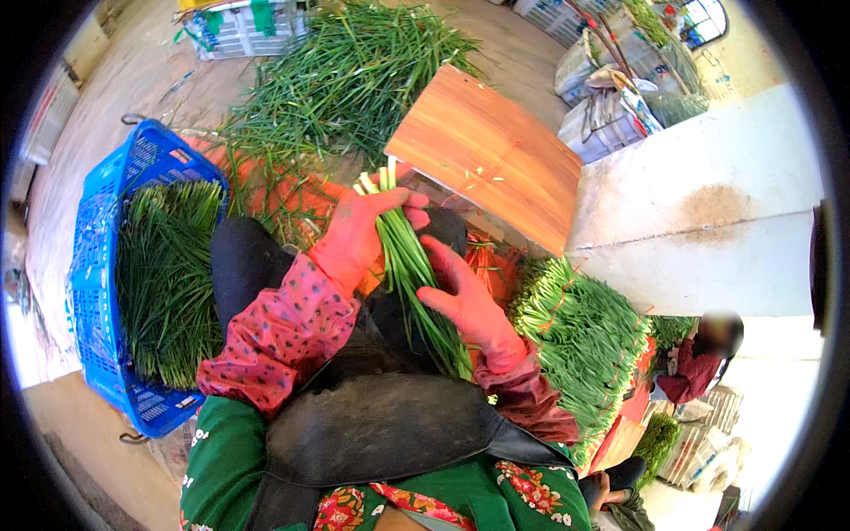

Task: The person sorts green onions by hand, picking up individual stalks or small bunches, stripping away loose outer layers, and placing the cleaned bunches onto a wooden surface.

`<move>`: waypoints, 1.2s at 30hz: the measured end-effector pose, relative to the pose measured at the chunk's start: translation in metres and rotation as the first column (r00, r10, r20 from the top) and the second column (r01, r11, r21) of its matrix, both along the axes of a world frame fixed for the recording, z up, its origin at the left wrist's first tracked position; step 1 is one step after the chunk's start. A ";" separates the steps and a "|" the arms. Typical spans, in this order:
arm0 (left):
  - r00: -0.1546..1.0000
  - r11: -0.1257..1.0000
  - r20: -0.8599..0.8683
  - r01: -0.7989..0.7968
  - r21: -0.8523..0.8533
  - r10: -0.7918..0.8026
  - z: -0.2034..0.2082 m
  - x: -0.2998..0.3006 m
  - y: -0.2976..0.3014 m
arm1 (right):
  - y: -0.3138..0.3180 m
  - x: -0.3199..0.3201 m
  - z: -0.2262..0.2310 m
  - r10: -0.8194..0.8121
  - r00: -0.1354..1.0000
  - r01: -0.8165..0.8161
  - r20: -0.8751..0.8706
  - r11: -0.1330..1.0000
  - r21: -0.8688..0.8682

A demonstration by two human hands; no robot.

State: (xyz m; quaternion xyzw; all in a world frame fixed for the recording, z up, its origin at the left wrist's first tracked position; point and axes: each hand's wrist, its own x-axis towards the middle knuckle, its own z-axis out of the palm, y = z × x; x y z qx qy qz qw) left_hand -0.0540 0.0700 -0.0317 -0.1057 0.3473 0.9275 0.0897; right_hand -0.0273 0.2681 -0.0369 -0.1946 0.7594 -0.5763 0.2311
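A bunch of garlic chives [405,252], pale cut ends up and green leaves hanging down, is held over my lap. My left hand [352,232], in a pink rubber glove with a spotted sleeve cover, wraps round it near the pale ends. Beside the lower leaves is my right hand [469,305], gloved the same way. Its thumb and fingers are apart and curved toward the bunch; whether they touch the leaves I cannot tell. A wooden board [487,150] slants just beyond my hands.
At my left stands a blue plastic basket [96,265] filled with chives. A loose heap of chives [345,80] lies on the floor ahead. Tied bundles [580,332] are stacked at my right, near a white panel [699,203]. Another person [695,363] sits farther right.
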 end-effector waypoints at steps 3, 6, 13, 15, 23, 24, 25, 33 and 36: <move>0.995 0.987 0.049 -0.097 0.127 0.092 -0.002 -0.006 0.005 | -0.033 0.009 0.017 -0.078 0.961 0.124 -0.266 0.979 0.161; 0.988 0.977 -0.015 -0.148 0.152 0.152 0.012 -0.031 -0.003 | -0.031 -0.005 0.026 -0.117 0.978 0.176 -0.174 0.911 0.374; 0.946 0.916 -0.112 -0.322 -0.237 0.304 -0.003 -0.062 -0.124 | 0.080 -0.156 -0.005 -0.081 0.865 0.411 -0.495 0.680 0.607; 0.958 0.921 -0.069 -0.285 -0.265 0.277 -0.027 -0.048 -0.175 | 0.099 -0.198 -0.040 -0.065 0.846 0.446 -0.529 0.631 0.635; 0.902 0.757 0.229 -0.145 -0.637 0.365 -0.090 -0.004 -0.243 | 0.107 -0.314 -0.158 0.035 0.840 0.455 -0.542 0.499 0.737; 0.901 0.776 0.282 -0.090 -0.624 0.331 -0.102 -0.002 -0.253 | 0.103 -0.326 -0.162 0.032 0.846 0.440 -0.532 0.521 0.732; 0.899 0.790 0.322 -0.040 -0.612 0.296 -0.110 -0.002 -0.266 | 0.094 -0.339 -0.162 0.022 0.849 0.433 -0.529 0.546 0.717; 0.693 0.680 0.609 0.660 -0.320 -0.386 -0.192 -0.010 -0.197 | 0.128 -0.356 -0.158 0.095 0.816 0.380 -0.570 0.656 0.652; 0.673 0.659 0.569 0.698 -0.280 -0.472 -0.214 0.044 -0.203 | 0.078 -0.326 -0.125 0.084 0.826 0.416 -0.558 0.577 0.703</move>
